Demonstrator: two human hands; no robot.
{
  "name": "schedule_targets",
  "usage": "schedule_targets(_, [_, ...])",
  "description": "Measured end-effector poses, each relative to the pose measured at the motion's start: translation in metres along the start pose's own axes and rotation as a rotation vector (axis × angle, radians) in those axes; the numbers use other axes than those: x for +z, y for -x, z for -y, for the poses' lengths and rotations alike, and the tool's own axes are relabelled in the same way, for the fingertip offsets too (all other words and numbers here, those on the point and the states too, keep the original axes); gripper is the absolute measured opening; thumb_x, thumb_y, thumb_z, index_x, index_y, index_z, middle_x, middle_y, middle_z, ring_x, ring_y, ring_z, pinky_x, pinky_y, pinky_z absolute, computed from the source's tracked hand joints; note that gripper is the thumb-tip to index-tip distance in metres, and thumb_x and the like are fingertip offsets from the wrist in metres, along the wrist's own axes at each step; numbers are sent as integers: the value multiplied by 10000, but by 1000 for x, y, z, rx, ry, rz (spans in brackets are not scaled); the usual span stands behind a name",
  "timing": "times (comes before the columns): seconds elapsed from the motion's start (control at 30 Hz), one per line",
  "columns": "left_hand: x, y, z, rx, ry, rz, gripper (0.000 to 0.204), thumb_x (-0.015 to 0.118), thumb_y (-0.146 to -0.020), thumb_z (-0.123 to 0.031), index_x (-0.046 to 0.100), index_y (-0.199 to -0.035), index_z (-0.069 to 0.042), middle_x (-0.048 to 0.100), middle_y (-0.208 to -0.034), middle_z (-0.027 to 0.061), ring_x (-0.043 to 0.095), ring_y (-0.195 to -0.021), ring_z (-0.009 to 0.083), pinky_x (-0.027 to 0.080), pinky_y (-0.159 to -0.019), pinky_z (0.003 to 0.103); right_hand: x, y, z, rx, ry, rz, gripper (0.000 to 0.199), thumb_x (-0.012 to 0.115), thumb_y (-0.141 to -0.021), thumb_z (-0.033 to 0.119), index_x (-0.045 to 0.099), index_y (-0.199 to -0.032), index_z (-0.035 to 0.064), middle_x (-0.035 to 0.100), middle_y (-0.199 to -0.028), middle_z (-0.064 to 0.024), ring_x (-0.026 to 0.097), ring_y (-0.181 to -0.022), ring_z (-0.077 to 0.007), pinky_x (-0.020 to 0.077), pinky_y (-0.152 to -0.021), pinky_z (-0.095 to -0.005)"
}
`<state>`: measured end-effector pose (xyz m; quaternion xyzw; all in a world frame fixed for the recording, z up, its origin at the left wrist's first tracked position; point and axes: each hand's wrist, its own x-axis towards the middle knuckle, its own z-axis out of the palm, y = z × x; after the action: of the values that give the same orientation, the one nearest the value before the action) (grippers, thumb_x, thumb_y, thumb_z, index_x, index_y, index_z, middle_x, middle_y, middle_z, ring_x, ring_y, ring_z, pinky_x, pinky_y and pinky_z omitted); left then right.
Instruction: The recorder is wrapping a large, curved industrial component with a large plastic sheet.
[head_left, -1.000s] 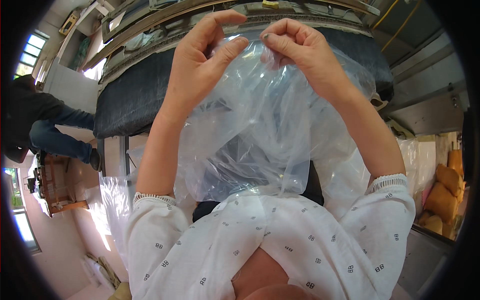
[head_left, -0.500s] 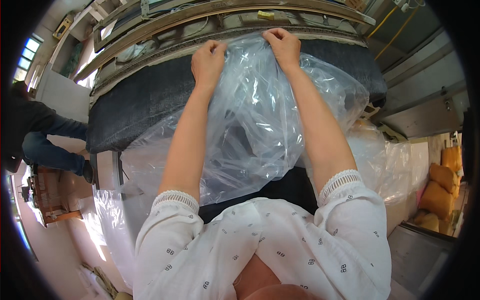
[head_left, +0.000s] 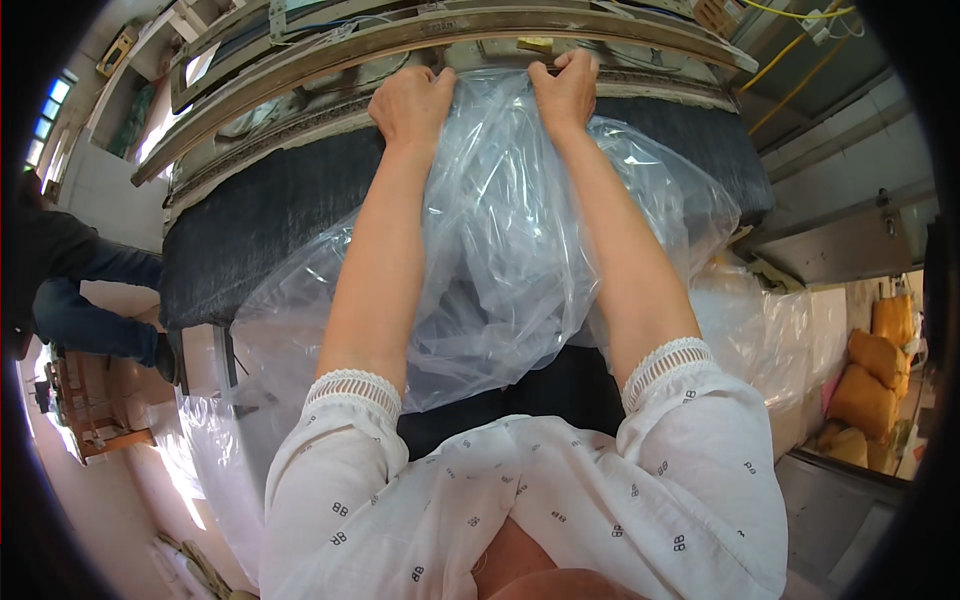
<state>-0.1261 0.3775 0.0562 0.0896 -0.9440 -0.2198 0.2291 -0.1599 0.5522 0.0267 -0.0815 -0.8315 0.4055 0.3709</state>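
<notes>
A clear plastic sheet (head_left: 500,230) lies bunched and creased over a dark cloth-covered bench and hangs toward my body. Both my arms reach to its far edge. My left hand (head_left: 412,105) is closed, pinching that edge at its left end. A short way to the right, my right hand (head_left: 565,95) has its fingers curled in and grips the same edge. Between the two hands the edge runs nearly straight. The dark cloth (head_left: 270,210) shows on either side of the plastic.
Behind the bench edge runs a long wooden bar (head_left: 450,35) on a machine frame. A yellow block (head_left: 535,44) sits behind it. At far left is a person in jeans (head_left: 95,310). Stacked yellow bundles (head_left: 865,385) stand at right, near more plastic (head_left: 770,340).
My hands have turned slightly outward at the plastic's far edge, and the edge between them is straighter. The view has shifted a little.
</notes>
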Motion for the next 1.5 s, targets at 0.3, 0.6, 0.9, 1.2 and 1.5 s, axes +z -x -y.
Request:
schedule_targets(0.3, [-18,-2,1,-13,-49,220,443,538,-771,-500,703,-795,-89,649,-770,169,623,-789,325,475,-726,397,-1,-3,-4,65,-48,-46,334,608,-682,229,408,-854,24,420,-956,-166,456,-886,-334,374,-814,-400])
schedule_targets(0.6, [-22,0,2,-16,-5,186,444,498,-816,-455,693,-754,-61,637,-757,196,607,-790,359,461,-739,411,-5,-11,-3,202,-295,-120,298,516,-800,285,406,-816,8,409,-949,-155,422,-895,-310,328,-849,-382])
schedule_targets(0.9, [-33,17,22,127,556,175,322,534,-852,-303,619,-759,-6,587,-617,98,536,-579,184,396,-558,288,-60,1,21,182,-212,653,415,520,-837,396,607,-903,-4,596,-932,-147,532,-940,-255,362,-858,-335])
schedule_targets(1.2, [-128,56,-21,415,737,69,282,635,-808,-253,615,-962,-17,592,-808,32,555,-782,124,425,-711,230,-162,21,71,9,-712,842,134,584,-836,196,603,-849,63,574,-805,45,501,-787,-34,377,-754,-188])
schedule_targets(1.5, [-167,75,-84,763,481,130,203,688,-748,-142,623,-905,-32,587,-894,15,555,-847,118,430,-758,235,-200,43,102,-126,-762,738,148,618,-805,173,596,-805,26,575,-793,26,518,-760,-55,409,-697,-203])
